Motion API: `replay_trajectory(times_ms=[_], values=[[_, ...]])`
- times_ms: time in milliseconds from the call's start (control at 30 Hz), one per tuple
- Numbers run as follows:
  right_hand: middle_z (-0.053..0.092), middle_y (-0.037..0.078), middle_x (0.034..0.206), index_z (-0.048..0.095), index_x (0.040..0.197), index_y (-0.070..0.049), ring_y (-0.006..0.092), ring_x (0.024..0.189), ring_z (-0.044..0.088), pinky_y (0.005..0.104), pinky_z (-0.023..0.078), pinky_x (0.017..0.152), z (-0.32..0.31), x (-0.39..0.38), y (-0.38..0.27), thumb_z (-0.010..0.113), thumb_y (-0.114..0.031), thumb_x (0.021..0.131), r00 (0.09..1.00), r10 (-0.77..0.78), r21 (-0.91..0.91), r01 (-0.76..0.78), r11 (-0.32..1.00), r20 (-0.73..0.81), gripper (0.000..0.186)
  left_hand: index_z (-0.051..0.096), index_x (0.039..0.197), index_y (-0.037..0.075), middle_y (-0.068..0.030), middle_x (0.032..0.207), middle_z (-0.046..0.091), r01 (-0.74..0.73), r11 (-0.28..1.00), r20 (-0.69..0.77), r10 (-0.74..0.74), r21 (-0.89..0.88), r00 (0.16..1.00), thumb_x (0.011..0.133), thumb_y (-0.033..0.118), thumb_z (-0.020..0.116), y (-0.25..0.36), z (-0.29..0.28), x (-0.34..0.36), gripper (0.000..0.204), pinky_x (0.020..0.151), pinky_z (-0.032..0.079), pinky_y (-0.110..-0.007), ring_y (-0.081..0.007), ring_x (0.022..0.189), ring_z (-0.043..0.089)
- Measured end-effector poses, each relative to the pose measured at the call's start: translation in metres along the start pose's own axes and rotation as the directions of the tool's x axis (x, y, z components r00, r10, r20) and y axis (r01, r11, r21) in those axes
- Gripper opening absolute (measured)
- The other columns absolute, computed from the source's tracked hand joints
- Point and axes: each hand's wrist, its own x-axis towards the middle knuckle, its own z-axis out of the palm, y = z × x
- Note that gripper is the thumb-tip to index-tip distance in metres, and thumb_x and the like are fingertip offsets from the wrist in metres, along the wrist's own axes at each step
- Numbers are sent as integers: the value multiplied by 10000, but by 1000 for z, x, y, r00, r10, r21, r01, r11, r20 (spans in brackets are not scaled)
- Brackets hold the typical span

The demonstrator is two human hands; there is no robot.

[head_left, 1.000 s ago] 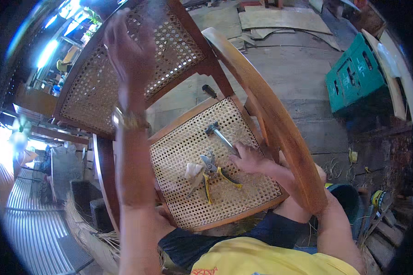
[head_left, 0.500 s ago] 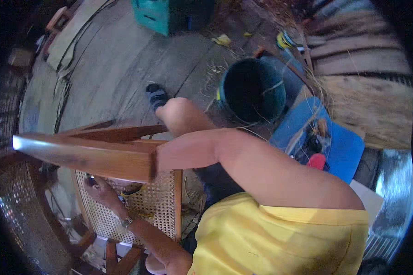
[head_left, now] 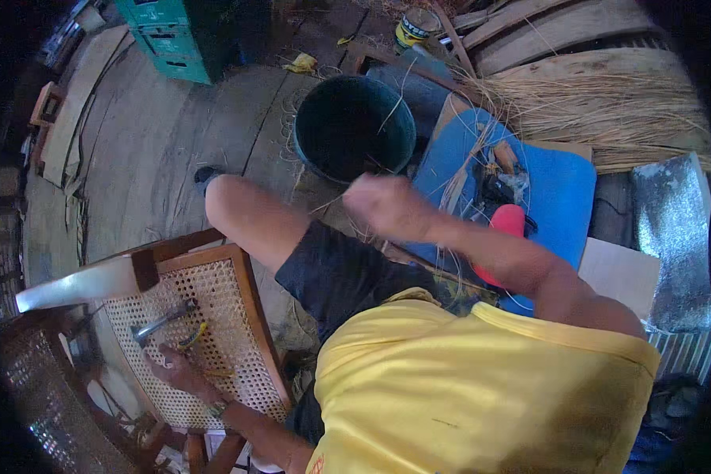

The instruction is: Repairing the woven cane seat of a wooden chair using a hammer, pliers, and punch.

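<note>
My left hand (head_left: 180,373) rests over the woven cane panel (head_left: 213,288) of a wooden chair, fingers apart and holding nothing visible. Just beyond its fingertips lies a hammer (head_left: 164,320) with a metal head. A small yellow-and-dark tool (head_left: 193,336), its kind unclear, sits beside the hammer. My right hand (head_left: 389,207) is raised between my knee and the blue board, smeared by motion, so its fingers cannot be read. The chair's wooden rail (head_left: 95,280) juts out at the left, above the panel.
A dark green bucket (head_left: 354,130) stands beyond my right hand. On the right, a blue board (head_left: 557,182) bears loose strands and a red object (head_left: 507,225). Long cane strands (head_left: 600,107) lie behind it. Green crates (head_left: 170,39) stand far left; another cane-panelled piece (head_left: 43,387) is near left.
My right hand has drawn back rightward from behind the chair rail. The view has shifted, and the hammer on the cane panel now shows. My left hand stays at the panel.
</note>
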Motion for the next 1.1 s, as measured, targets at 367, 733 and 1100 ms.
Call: replay_trajectory(times_ms=[367,733,1100], values=[[637,101,669,623,807,-22,221,530,617,366,467,472,-50,-133,243,634,-404,918,227,964,114,-963,243,-136,397,463,1389,-32,-233,1387,508,50,984,138,-26,-173,990,1002,359,560,-13,-22,-18,559,1066,418,-439,-345,1287,503],[603,-37,758,638,944,-145,97,624,539,280,404,540,-67,-119,189,651,-247,941,589,795,774,-568,281,144,103,455,1387,-60,-216,1407,482,156,917,95,-130,-366,987,1001,244,584,-49,-36,-44,507,1040,473,-376,-291,1252,528],[675,-17,956,622,1132,-104,65,771,595,210,466,680,-118,-102,137,637,-208,967,798,573,885,-390,256,186,196,488,1351,-64,-204,1365,530,155,862,60,-145,-483,988,997,243,594,-89,-34,-47,480,1019,482,-378,-291,1240,536]])
